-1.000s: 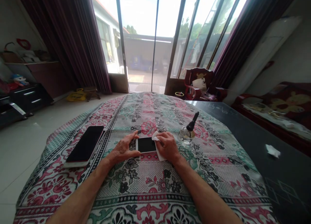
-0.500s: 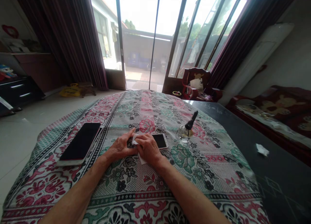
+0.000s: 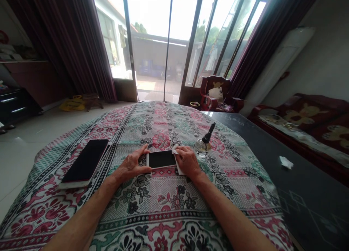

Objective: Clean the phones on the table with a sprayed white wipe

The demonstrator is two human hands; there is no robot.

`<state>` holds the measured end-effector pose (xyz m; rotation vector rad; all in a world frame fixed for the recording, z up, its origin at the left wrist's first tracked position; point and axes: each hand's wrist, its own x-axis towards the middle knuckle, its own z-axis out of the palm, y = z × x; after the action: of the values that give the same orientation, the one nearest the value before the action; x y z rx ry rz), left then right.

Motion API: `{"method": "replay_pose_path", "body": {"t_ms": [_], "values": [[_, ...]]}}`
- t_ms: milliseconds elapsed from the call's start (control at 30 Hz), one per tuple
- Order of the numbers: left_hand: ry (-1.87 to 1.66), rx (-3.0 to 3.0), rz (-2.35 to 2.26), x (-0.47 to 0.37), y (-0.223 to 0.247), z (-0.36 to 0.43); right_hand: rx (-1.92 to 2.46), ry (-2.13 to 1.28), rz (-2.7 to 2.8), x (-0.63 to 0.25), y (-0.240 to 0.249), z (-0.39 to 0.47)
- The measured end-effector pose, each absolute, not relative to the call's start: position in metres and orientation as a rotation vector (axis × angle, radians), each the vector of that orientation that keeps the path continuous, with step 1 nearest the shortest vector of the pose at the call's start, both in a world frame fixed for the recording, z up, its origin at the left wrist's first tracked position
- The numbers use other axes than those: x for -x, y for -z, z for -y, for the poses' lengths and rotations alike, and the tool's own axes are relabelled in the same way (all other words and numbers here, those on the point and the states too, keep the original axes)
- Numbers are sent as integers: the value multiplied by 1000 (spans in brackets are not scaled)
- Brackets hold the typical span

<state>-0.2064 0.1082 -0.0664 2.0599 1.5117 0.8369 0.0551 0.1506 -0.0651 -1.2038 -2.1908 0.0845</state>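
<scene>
A white-framed phone [image 3: 161, 159] with a black screen lies flat on the flowered tablecloth [image 3: 174, 200]. My left hand [image 3: 133, 164] grips its left end between thumb and fingers. At the phone's right end, my right hand [image 3: 187, 161] is closed on a white tissue [image 3: 180, 167], which touches the screen. Just right of that hand stands a clear glass bottle [image 3: 202, 148] with a black pump top. Off to the left, a larger dark-screened device [image 3: 85, 161] rests on something white.
A crumpled white tissue [image 3: 286, 162] lies on the dark table [image 3: 305, 185] at the right. Beyond the cloth-covered table are a carved wooden chair [image 3: 215, 93], glass doors, and a yellow bag [image 3: 72, 103] on the floor at the left.
My right hand has slid with the tissue from the phone's left end to its right end, uncovering the screen. My left hand has stayed at the left end. The view has shifted slightly.
</scene>
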Motion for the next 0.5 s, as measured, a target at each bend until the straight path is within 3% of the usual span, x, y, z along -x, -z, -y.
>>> {"method": "replay_pose_path", "body": {"t_ms": [500], "values": [[-810, -2042, -1550, 204, 65, -108, 978, -135, 2411, 20, 61, -126]]}}
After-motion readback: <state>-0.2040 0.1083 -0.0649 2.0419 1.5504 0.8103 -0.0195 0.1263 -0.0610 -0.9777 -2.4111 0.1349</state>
